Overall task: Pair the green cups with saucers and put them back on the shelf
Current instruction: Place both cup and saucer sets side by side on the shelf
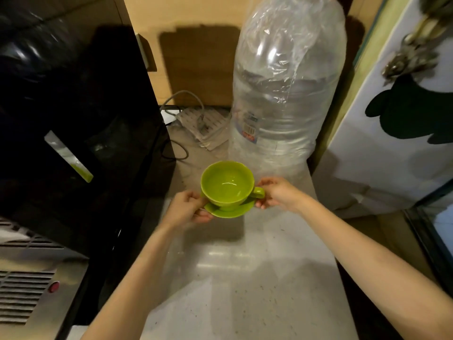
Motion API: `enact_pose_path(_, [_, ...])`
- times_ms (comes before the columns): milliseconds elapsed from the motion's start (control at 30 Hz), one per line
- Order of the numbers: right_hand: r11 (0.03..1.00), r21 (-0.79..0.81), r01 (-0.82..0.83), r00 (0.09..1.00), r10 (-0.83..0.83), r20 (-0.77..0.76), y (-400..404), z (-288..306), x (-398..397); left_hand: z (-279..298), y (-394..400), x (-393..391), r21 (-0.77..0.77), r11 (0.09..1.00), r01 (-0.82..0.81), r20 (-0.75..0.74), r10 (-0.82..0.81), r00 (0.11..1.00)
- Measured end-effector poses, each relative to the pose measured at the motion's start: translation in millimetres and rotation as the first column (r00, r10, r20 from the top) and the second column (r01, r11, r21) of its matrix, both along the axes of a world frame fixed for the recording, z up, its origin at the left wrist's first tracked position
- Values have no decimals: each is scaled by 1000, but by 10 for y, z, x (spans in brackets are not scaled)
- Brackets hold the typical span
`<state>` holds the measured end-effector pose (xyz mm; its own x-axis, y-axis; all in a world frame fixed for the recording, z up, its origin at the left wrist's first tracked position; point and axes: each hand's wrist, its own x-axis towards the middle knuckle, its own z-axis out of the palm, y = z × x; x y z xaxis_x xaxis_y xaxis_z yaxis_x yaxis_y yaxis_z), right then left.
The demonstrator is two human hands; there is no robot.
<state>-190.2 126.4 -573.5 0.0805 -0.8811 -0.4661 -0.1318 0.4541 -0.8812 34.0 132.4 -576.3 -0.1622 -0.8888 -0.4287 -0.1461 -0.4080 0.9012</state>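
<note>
Both forearms reach over the pale speckled bench (245, 290); left hand (188, 208) and right hand (275, 193) pinch opposite rims of the green glazed saucer (230, 212). Glossy green ceramic cup (228, 184) sits loose on it, probably clear of the bench: rigid, slick, chippable, so keep it level and grip the saucer edges.

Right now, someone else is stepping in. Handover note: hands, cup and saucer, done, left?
Left hand: gripping the left edge of the green saucer.
Right hand: gripping the saucer's right edge, beside the cup handle.
Green cup: upright and empty, seated on the saucer, handle pointing right. The pair is carried over the pale counter, in front of the big plastic-wrapped bottle.
Done: this cup is paired with its saucer.
Left: put the pair on the shelf, which is not in view. No other green cups or saucers show here.
</note>
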Motion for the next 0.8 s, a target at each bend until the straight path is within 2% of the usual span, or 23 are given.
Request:
enact_pose_path(133, [998,-34,48,998,-47,32,61,360,-112,391,-2,-128,-71,995,65,-61,-70,996])
enact_pose_path(400, [956,-254,145,980,-104,167,238,1334,-329,1219,79,-379,-244,970,8,-224,-64,973])
enact_pose_path(567, [912,-351,212,957,-121,262,322,1924,-395,1847,121,-491,-387,922,-1,-222,-92,971])
enact_pose_path(800, [844,-441,306,927,-158,340,457,2698,-442,2637,202,-620,-487,873,-25,-276,-126,953])
